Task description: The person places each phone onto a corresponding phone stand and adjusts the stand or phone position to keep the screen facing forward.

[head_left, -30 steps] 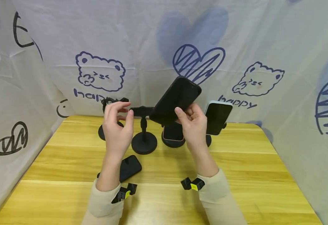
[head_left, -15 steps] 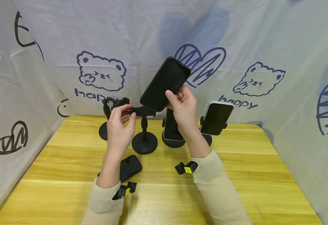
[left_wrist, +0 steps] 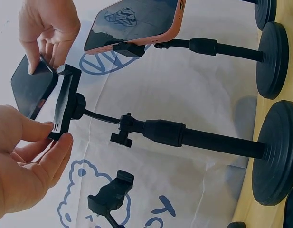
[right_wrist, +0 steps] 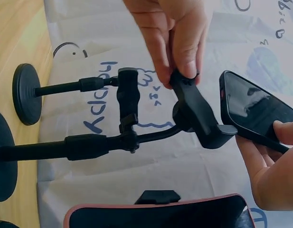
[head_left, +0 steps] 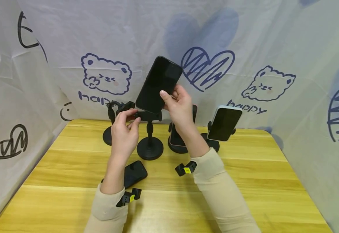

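My left hand pinches the left end of the clamp on a black phone stand between thumb and fingers. The left wrist view shows that clamp closely, with its arm running to a round base. A black smartphone is in my right hand, thumb on the screen side and fingers behind. It is tilted, above and just behind the clamp in the head view. In the right wrist view the phone is beside the clamp's hooked end, apparently with a small gap; no phone sits in this clamp.
To the right, a pink-edged phone and a light-blue-edged phone sit in stands. Another stand is at the left with its clamp bare. A dark phone lies on the wooden table, partly behind my left forearm. A printed cloth hangs behind.
My right hand has carried the black smartphone left and up, over the middle stand. My left hand has shifted slightly right and now grips the clamp's end.
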`<state>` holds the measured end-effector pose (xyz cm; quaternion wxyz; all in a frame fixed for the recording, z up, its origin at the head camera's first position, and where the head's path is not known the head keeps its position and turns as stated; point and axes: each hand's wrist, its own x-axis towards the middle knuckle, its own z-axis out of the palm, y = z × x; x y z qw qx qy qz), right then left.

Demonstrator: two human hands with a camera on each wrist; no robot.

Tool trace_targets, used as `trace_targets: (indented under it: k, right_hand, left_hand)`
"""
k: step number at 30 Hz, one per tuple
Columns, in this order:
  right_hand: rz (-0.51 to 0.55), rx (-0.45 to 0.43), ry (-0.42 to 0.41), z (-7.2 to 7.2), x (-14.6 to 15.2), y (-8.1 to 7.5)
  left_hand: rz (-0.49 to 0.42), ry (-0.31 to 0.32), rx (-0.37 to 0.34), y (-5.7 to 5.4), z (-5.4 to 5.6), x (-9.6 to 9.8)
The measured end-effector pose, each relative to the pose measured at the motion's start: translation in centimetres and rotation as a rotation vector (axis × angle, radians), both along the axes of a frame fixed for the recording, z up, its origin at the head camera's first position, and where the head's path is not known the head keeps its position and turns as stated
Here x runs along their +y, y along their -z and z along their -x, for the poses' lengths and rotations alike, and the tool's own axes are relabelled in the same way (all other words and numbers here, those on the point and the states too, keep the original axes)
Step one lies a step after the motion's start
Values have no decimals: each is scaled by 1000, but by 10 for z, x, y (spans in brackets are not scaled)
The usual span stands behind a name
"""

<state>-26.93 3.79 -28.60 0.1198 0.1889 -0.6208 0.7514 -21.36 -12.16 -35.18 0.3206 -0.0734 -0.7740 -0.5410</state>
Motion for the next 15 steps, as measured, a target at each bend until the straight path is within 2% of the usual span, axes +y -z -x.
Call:
trace_targets:
  k: [7,15]
  right_hand:
    - [-116,-19,9,3,-2,7]
    - [-110,-77,-63,7,1,10]
  left_hand:
    - [-21,-1,-26,0,0,1]
    - [-22,-5,-41,0,1,0]
